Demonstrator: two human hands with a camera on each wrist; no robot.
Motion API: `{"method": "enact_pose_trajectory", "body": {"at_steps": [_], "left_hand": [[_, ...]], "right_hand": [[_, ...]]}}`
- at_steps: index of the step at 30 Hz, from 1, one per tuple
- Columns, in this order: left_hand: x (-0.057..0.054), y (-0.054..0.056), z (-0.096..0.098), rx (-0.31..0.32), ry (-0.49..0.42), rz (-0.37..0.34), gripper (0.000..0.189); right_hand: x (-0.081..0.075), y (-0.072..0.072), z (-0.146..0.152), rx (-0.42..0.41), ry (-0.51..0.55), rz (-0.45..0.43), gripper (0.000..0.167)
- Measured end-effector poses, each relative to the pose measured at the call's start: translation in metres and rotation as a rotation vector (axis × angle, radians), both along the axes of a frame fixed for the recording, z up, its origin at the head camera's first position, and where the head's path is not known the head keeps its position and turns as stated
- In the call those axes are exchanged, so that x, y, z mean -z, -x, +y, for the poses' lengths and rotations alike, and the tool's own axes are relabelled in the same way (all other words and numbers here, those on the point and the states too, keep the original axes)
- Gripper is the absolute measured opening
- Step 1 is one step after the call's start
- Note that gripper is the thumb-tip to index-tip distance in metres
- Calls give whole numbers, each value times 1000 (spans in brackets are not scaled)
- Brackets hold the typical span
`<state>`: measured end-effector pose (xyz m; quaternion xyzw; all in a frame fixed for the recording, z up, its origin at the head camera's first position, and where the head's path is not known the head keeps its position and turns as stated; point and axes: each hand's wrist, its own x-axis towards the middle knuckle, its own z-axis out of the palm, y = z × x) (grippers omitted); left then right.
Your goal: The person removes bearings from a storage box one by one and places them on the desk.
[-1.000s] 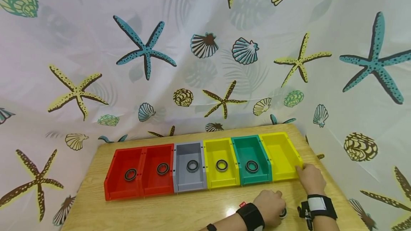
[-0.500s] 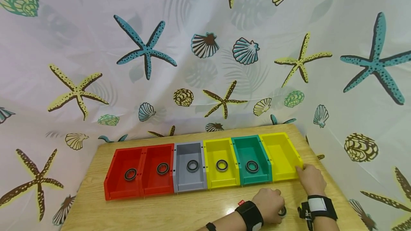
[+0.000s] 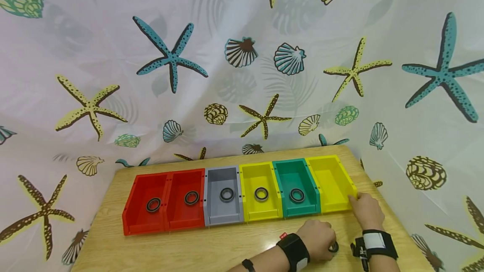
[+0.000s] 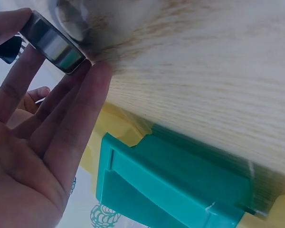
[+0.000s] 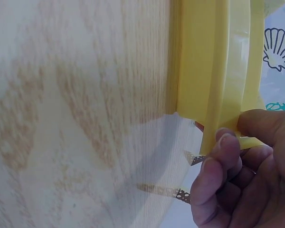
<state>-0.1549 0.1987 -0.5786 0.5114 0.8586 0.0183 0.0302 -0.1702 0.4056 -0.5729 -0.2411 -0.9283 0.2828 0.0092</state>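
Low over the table's front part, my left hand (image 3: 316, 239) pinches a ball bearing (image 3: 333, 247). In the left wrist view the bearing (image 4: 56, 45) stands on edge between thumb and fingertips, its shiny outer ring showing. My right hand (image 3: 366, 211) grips the front right corner of the rightmost yellow bin (image 3: 335, 205). Thumb and fingers of the right hand (image 5: 247, 166) close on the yellow bin's edge (image 5: 221, 95) in the right wrist view. No bearing shows in that bin.
Left of that bin stand a green bin (image 3: 301, 210), another yellow bin (image 3: 263, 214), a grey bin (image 3: 224, 219) and two red bins, (image 3: 186, 223) all joined in a row. One bearing lies in each. A patterned curtain (image 3: 242, 91) hangs behind the wooden table (image 3: 211, 249).
My left hand, with the bearing, has shifted very slightly over the table. The right hand keeps its hold on the yellow bin's corner.
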Motion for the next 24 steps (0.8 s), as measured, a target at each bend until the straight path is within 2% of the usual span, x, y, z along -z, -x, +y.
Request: {"method": "enact_pose_trajectory", "body": {"at_steps": [5,10,18,24], "left_hand": [[-4,0,0,-6,5,-64,25],[-16,1,-1,-11,4,-137,20],[-34,6,-1,26,-32,-32,26],[-50,9,0,53,-60,20,23]], "right_hand": [[0,0,0,-6,-4,10,37],[-1,-1,0,-8,-5,9,36],[-3,-1,0,-12,1,11,36],[0,-1,2,-13,7,8,36]]}}
